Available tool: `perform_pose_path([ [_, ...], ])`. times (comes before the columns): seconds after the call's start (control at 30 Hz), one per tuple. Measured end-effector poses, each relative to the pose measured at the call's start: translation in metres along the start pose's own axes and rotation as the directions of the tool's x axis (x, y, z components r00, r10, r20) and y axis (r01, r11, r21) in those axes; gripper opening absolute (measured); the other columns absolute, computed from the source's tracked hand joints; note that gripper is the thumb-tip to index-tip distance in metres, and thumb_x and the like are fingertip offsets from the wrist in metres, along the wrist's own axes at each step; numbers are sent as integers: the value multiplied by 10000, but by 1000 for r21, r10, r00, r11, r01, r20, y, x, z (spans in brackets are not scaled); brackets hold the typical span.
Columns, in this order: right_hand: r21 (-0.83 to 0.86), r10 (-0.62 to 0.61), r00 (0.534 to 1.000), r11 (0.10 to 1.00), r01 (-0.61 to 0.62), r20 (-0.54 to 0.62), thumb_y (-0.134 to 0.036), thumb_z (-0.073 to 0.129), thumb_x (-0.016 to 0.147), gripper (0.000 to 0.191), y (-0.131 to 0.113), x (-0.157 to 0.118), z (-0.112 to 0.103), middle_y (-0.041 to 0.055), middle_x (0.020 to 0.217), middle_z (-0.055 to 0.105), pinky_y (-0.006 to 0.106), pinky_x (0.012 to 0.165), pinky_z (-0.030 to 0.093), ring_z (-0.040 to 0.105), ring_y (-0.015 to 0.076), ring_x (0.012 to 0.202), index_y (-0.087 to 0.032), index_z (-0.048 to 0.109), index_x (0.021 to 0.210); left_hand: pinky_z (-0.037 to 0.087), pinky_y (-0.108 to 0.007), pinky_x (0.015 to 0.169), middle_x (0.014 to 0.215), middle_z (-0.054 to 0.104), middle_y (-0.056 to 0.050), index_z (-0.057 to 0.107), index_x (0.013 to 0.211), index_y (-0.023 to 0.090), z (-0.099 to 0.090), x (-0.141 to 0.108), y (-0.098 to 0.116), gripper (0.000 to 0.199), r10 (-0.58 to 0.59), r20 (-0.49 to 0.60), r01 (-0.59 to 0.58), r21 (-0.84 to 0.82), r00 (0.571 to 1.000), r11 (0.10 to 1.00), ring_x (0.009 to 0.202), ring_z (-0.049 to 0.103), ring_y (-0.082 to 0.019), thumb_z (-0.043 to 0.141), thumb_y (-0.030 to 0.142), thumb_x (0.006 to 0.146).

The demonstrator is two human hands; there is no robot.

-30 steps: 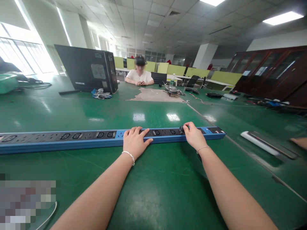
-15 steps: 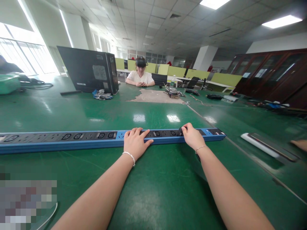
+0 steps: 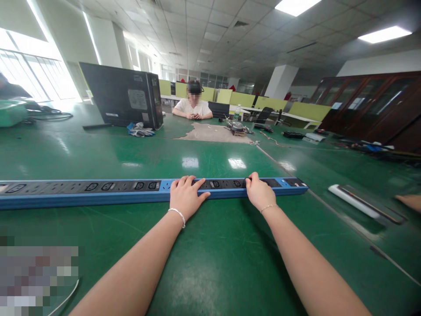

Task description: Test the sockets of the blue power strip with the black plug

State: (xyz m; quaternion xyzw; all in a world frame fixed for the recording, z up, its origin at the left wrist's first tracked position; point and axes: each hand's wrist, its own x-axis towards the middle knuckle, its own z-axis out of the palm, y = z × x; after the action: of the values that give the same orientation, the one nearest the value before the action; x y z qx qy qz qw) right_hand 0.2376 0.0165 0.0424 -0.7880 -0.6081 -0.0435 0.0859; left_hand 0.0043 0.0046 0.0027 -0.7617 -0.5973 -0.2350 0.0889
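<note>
A long blue power strip (image 3: 125, 197) with black sockets runs across the green table from the left edge to right of centre. My left hand (image 3: 188, 194) lies on its middle with the fingers spread, pressed on the top beside a light blue socket. Near the strip's right part, my right hand (image 3: 259, 192) is closed in a pinch over the sockets. A small dark thing shows at its fingertips, mostly hidden by the hand, and I cannot make out what it is.
Beyond the strip stand a black computer case (image 3: 125, 96) and blue-white gloves (image 3: 140, 130). A person (image 3: 193, 105) sits across the table (image 3: 158, 153). A white and dark flat device (image 3: 358, 202) lies at right, near another person's hand (image 3: 409, 202).
My right hand has moved slightly left and turned at the wrist, still pinched at the strip. My left hand has stayed in place.
</note>
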Motion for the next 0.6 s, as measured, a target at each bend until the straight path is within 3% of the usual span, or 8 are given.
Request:
perform_pose_path([
  [0.17, 9, -34, 996, 999, 33, 78, -372, 263, 901, 328, 2, 6, -4, 113, 821, 635, 328, 675, 408, 616, 241, 781, -185, 462, 1083, 274, -418, 961, 1239, 538, -33, 534, 1197, 360, 1, 0, -1, 463, 12, -12, -12, -5, 1000, 1000, 1170, 409, -247, 403, 578, 810],
  [0.6, -7, -5, 1000, 1000, 5, 20, -378, 231, 906, 365, 3, 1, 1, 129, 848, 646, 340, 696, 413, 622, 246, 794, -177, 450, 1118, 263, -422, 967, 1250, 534, -33, 526, 1198, 358, 0, -1, 0, 465, 4, -1, -4, -12, 1000, 1000, 1182, 403, -247, 401, 581, 809],
])
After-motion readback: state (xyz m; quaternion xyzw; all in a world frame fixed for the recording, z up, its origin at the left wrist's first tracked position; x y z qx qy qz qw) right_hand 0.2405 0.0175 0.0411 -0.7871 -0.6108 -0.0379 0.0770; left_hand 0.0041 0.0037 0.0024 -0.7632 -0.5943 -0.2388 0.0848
